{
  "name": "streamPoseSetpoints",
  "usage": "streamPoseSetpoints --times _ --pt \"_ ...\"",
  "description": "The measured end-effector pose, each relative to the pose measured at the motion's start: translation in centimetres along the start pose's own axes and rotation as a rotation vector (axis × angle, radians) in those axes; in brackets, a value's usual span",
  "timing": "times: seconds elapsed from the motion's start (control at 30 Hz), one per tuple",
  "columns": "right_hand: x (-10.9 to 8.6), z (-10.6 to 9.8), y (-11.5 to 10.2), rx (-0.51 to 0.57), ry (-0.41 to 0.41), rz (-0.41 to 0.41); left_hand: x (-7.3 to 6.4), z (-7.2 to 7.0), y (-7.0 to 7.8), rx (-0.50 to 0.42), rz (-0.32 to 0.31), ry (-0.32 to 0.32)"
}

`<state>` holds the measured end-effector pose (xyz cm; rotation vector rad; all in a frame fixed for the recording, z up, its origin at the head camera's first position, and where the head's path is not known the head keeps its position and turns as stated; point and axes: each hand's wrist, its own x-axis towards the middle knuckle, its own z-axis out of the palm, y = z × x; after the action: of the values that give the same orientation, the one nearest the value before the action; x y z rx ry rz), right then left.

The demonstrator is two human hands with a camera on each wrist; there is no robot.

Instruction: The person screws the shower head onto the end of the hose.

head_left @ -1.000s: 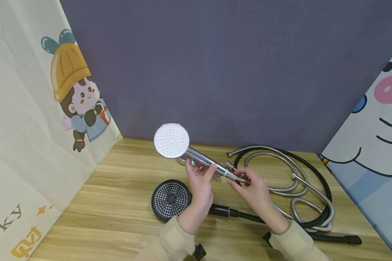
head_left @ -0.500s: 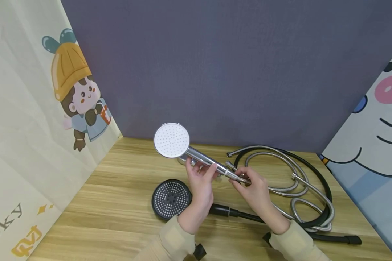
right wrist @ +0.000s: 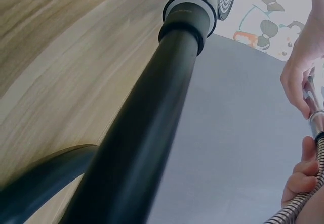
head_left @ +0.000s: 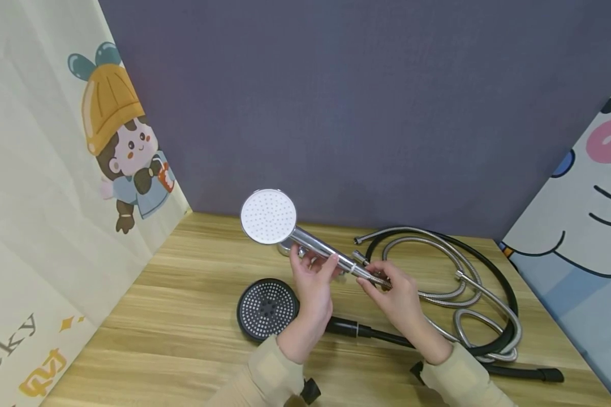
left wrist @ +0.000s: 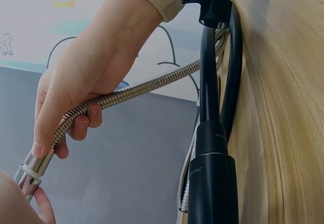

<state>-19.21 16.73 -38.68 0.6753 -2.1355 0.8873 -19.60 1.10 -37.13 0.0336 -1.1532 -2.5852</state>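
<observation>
A chrome hand shower (head_left: 268, 216) with a white spray face is raised over the table in the head view, its handle slanting down to the right. My left hand (head_left: 313, 288) grips the handle from below, thumb along its side. At the handle's lower end my right hand (head_left: 399, 297) pinches the metal connector of a flexible steel hose (left wrist: 147, 86). The left wrist view shows the connector (left wrist: 39, 164) meeting the handle end, with the hose running beneath my right palm. Whether the thread is engaged cannot be seen.
Below my hands lies a black hand shower (head_left: 267, 310) attached to a black hose (head_left: 504, 282). Coiled steel hoses (head_left: 438, 294) overlap it on the right. A chrome fitting (head_left: 285, 247) is partly hidden behind the raised handle. A dark wall (head_left: 361, 113) closes the table's back.
Both hands keep their hold in nearly the same place. My right thumb has shifted slightly at the connector, and the spray face sits a touch higher in the head view.
</observation>
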Motion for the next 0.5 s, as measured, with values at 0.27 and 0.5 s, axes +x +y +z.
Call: streamPoseSetpoints --times 0.27,0.5 --pt "-0.05 0.12 0.05 0.016 -0.021 -0.009 0.05 -0.09 -0.08 -0.003 0.004 -0.02" --pt "-0.02 0.17 0.04 0.036 -0.026 0.01 0.03 -0.11 -0.06 0.01 0.007 -0.026"
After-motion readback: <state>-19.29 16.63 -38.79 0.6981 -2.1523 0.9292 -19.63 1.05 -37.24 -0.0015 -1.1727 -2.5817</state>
